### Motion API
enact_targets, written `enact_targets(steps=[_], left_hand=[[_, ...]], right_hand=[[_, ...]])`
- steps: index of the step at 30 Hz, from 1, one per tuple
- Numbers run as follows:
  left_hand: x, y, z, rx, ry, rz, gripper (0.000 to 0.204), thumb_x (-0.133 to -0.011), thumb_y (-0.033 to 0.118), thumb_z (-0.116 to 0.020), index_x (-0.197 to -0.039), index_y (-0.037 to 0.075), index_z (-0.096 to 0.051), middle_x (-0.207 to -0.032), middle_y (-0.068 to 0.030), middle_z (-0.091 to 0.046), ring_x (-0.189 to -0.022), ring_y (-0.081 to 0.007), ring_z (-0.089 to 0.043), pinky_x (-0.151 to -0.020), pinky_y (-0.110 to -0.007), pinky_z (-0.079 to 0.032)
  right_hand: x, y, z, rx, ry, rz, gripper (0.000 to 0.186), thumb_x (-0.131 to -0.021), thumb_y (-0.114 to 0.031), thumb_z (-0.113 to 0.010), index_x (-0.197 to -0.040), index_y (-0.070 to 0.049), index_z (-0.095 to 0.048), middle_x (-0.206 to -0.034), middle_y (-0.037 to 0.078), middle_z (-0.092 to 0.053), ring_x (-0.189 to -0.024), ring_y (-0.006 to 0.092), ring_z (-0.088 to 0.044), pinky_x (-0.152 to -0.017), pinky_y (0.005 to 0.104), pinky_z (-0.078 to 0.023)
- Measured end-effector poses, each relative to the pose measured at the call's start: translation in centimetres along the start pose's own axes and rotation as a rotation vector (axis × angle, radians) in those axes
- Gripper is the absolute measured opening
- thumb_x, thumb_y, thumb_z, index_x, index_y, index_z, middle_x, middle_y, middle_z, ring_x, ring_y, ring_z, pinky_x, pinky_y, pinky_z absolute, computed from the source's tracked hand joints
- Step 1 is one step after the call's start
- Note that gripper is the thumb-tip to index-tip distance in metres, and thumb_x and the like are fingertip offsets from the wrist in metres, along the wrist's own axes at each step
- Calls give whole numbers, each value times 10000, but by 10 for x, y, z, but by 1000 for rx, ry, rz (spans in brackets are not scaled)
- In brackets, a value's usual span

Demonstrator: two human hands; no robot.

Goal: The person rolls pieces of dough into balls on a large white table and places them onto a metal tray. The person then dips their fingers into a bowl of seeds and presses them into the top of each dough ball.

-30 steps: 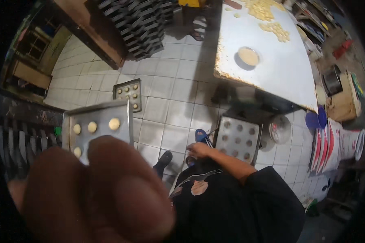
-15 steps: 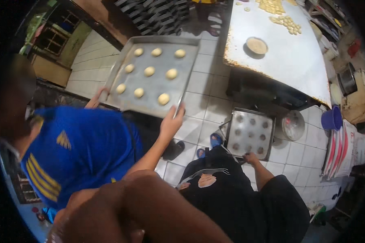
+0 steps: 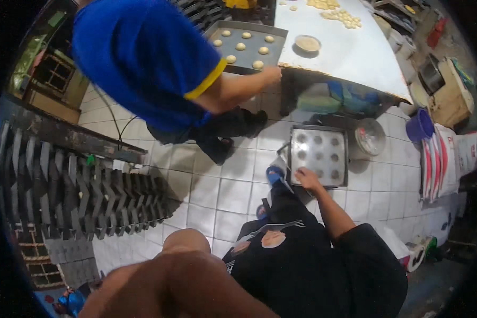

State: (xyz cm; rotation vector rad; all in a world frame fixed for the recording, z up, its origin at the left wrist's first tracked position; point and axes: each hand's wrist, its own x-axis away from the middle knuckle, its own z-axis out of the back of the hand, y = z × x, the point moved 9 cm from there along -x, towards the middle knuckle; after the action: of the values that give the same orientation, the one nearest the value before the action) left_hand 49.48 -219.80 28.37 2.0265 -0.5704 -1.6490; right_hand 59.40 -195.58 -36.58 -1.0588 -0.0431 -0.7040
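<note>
Below me a square metal tray (image 3: 327,130), marked with several round dark spots in rows, stands low over the tiled floor. My right hand (image 3: 306,177) is at its near left corner, over the place of one spot. Its fingers look drawn together, and what is in them, if anything, is hidden. The right forearm comes out of a black sleeve. A large bare bent arm fills the lower edge; my left hand does not show. Ahead, a co-worker in a blue shirt (image 3: 138,63) stands by another tray (image 3: 279,38) with several pale dough balls, one hand near the table corner.
A white table (image 3: 350,53) with a bowl (image 3: 308,44) and dough pieces (image 3: 351,20) stands ahead right. Right of the spotted tray are a round tub (image 3: 370,137), a purple bucket (image 3: 420,126) and sacks (image 3: 441,164). Dark stacked trays (image 3: 90,196) stand at left.
The co-worker has moved away from me toward the table with the dough-ball tray. My right hand has shifted from the spotted tray's near edge to its near left corner.
</note>
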Motion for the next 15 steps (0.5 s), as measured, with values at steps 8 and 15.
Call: enact_targets(steps=[8, 15], left_hand=[[29, 27, -36, 202, -18, 0, 295, -903, 337, -768, -1153, 222, -662, -1156, -19, -604, -1041, -198, -574, -918, -429, -454], [27, -30, -117, 274, -92, 99, 303, -904, 344, -769, -1156, 215, -663, -1147, -27, -610, -1045, -202, -583, -917, -431, -457]], right_hand=[[216, 207, -9, 88, -90, -418, 520, -916, -374, -750, -1248, 18, -674, -1005, 149, -757, -839, 219, -721, -778, 367, -574], [319, 269, 39, -208, 116, -588, 429, -928, -324, -724, -1118, 60, -716, -947, 137, -760, -790, 196, -711, -726, 340, -564]])
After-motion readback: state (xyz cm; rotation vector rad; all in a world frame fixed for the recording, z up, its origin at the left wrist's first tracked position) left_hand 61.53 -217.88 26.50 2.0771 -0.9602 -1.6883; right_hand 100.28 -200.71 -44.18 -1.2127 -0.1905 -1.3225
